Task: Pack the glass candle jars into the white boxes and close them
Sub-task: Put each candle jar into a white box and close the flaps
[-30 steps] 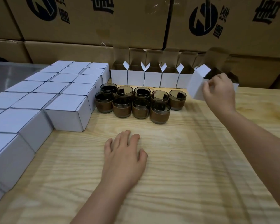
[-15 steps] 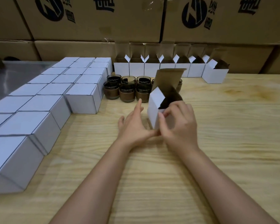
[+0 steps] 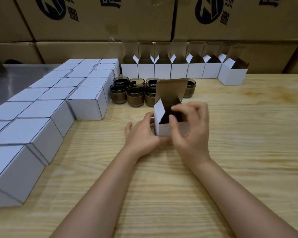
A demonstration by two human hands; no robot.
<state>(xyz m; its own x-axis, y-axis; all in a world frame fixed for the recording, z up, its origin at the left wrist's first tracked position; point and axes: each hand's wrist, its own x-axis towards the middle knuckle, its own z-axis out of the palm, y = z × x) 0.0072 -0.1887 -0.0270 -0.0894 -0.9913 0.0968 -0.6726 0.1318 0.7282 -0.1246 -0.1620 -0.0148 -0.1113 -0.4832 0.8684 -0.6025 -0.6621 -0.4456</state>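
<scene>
Here, one open white box [image 3: 163,129] stands on the wooden worktop [image 3: 230,134] near its middle, with both hands on it. The left grip [image 3: 141,133] clasps the box's left wall: the thumb lies against the side, and the other fingers are hidden low behind the near corner. The right grip [image 3: 191,133] pinches the near right rim, with the thumb on the outside of the front wall and the fingers curled over into the opening. The box's brown-lined lid flap [image 3: 172,88] stands upright at the back. The inside is dark, so I cannot tell what it holds.

The glass candle jars [image 3: 135,97] cluster just behind this box, dark and brownish, and the flap partly hides them. To the left, closed white boxes [image 3: 86,103] sit packed edge to edge in rows that run toward the camera. A row of open white boxes [image 3: 163,71] lines the back of the worktop with lids raised, in front of stacked brown cartons [image 3: 110,18] with black print
</scene>
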